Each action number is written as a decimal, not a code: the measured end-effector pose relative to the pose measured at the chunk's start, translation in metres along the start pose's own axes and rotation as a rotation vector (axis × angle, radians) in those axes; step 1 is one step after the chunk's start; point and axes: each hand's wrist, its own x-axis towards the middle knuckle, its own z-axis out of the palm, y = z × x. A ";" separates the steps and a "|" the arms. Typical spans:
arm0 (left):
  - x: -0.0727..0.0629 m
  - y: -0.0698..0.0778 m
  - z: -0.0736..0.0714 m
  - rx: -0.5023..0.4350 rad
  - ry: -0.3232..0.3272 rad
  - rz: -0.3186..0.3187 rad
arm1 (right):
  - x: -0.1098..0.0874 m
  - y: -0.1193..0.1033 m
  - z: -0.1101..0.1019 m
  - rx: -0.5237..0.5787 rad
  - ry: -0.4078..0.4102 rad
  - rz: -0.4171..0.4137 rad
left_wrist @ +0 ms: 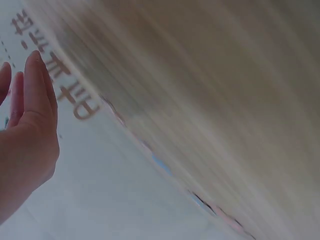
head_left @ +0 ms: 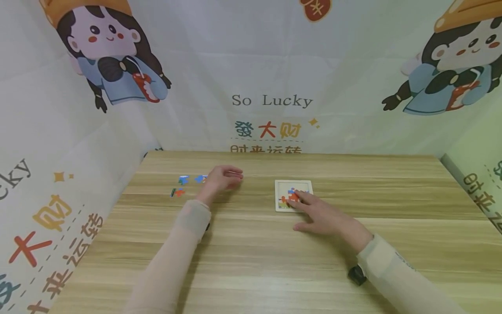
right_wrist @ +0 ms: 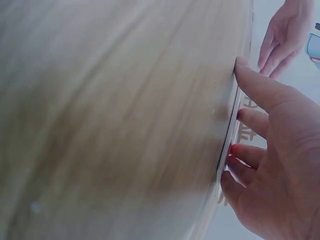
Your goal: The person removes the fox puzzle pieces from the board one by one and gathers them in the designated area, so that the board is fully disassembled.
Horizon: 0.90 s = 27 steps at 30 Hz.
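Note:
A small square jigsaw puzzle tray [head_left: 277, 187] with a pale rim lies on the table, right of the middle. Colourful pieces [head_left: 292, 194] fill part of its inside. My right hand [head_left: 323, 214] reaches over the tray's near right side, fingers spread and fingertips at the pieces; it covers that corner. In the right wrist view, the fingers [right_wrist: 252, 122] meet the tray's thin edge. My left hand [head_left: 222, 181] is over the table left of the tray, fingers extended, nothing visible in it. The left wrist view shows these fingers [left_wrist: 37, 90] straight and close together.
Loose jigsaw pieces lie left of my left hand: a blue one [head_left: 183, 179], another blue one [head_left: 201, 179] partly behind the hand, and a red and dark one [head_left: 178, 192]. A printed cloth [head_left: 270, 74] hangs behind the wooden table [head_left: 251, 261].

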 end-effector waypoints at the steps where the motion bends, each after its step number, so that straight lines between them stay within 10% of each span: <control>1: 0.001 0.002 0.007 0.002 -0.005 0.004 | 0.000 0.000 0.000 0.003 -0.001 0.003; 13: 0.016 0.028 0.075 0.065 -0.090 0.052 | 0.000 0.001 0.002 0.022 0.000 0.013; 27: 0.019 0.041 0.102 0.334 -0.276 0.109 | -0.001 -0.001 0.001 0.051 -0.010 0.029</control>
